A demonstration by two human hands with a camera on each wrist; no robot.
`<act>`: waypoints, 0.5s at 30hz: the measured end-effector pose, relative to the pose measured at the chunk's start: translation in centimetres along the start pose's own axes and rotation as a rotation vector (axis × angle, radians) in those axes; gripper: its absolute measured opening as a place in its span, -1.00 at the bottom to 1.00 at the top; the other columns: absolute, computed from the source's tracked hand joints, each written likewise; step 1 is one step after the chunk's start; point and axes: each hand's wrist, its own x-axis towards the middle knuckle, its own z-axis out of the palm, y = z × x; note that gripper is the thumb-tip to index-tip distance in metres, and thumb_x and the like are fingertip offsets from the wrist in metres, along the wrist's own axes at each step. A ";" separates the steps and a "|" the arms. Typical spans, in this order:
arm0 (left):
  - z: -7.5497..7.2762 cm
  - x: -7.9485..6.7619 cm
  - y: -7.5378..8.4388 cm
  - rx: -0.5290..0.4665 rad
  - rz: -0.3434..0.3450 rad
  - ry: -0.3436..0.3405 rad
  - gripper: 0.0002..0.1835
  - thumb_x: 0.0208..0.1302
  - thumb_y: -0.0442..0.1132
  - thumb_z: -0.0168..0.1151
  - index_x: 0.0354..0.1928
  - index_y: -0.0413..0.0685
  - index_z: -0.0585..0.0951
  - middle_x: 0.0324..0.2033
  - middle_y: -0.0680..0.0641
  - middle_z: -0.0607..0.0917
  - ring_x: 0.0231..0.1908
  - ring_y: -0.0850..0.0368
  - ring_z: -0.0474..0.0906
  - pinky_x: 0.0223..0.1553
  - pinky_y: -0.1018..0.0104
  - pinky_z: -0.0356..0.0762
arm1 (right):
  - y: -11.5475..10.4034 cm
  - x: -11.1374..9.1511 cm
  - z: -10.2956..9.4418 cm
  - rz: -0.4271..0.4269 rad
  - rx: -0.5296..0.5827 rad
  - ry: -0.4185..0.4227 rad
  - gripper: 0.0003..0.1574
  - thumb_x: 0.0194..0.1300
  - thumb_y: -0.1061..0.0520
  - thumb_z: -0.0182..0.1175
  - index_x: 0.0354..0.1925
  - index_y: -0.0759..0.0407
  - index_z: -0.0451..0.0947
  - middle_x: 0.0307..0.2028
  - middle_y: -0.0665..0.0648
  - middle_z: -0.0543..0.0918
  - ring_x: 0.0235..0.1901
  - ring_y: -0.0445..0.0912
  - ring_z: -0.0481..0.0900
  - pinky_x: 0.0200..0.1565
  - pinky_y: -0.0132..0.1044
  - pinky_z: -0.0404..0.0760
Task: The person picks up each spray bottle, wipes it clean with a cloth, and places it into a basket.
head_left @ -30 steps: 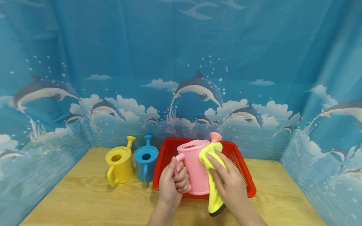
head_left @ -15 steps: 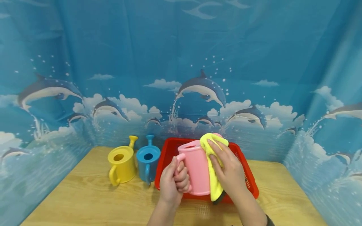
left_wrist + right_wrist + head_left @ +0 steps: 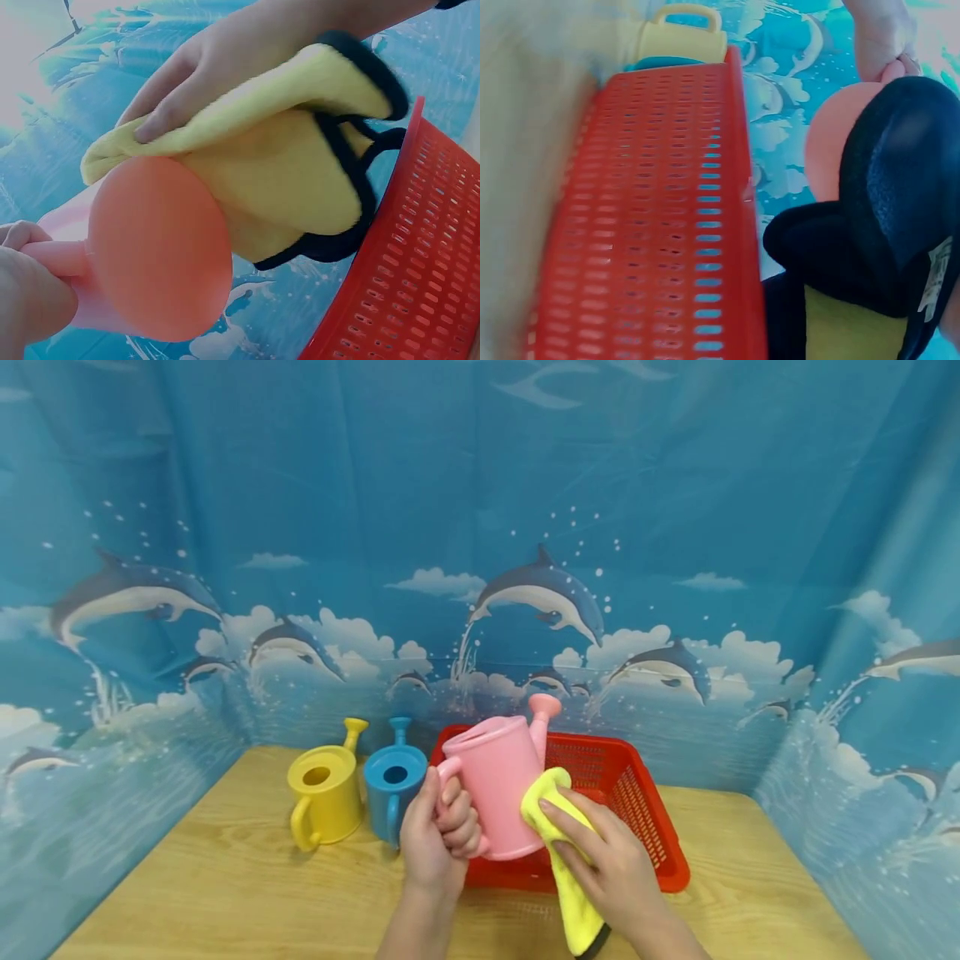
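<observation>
My left hand (image 3: 438,843) grips the handle of a pink toy watering can (image 3: 495,789), held up in front of the basket with its spout toward the back right. With my right hand (image 3: 611,868) I hold a yellow cloth (image 3: 577,906) against the can's lower right side; its dark-edged end hangs down. In the left wrist view the cloth (image 3: 285,180) lies against the pink can's flat base (image 3: 161,247). From the right wrist the dark reverse of the cloth (image 3: 900,187) shows with a white tag, hiding most of the can.
A red perforated basket (image 3: 678,872) stands on the wooden table (image 3: 247,902) behind the can. Left of it, a yellow watering can (image 3: 333,802) and a blue watering can (image 3: 390,785) stand side by side. A dolphin-print curtain (image 3: 375,527) encloses the back and sides.
The pink can has moved left and slightly up, tilting more. My right hand and the cloth went up over the spout side, then down to the can's lower side, uncovering the spout.
</observation>
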 end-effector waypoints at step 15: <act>-0.9 0.7 -0.8 -0.108 -0.025 -0.112 -0.58 0.47 0.01 -0.47 -0.56 0.08 0.19 -0.78 0.07 0.10 -0.83 0.24 -0.04 -0.75 0.32 -0.31 | 0.5 1.3 -0.4 0.167 0.052 -0.106 -0.38 0.13 0.16 0.23 0.17 -0.13 0.38 0.07 0.12 0.51 0.01 -0.05 0.46 -0.15 -0.08 0.56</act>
